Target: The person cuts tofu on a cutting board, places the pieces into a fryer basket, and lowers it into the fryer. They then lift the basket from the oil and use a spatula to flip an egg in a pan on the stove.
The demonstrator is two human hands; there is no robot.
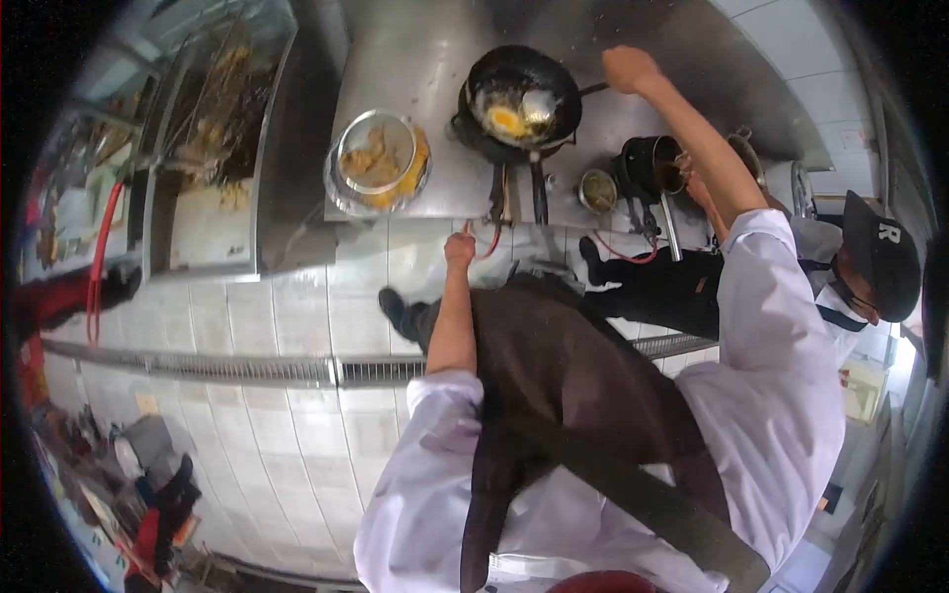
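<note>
Our right hand [630, 70] grips the handle [595, 89] of the wok [516, 71] at its left; our left hand [460, 250] looks clenched.

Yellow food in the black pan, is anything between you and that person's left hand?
Yes! Between the left hand and the yellow food are the metal counter's front edge and the near side of the black pan.

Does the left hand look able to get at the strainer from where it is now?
Probably yes. The left hand is at the counter's front edge, and the strainer sits near that edge, left of the wok. Nothing visible blocks the way between them.
</note>
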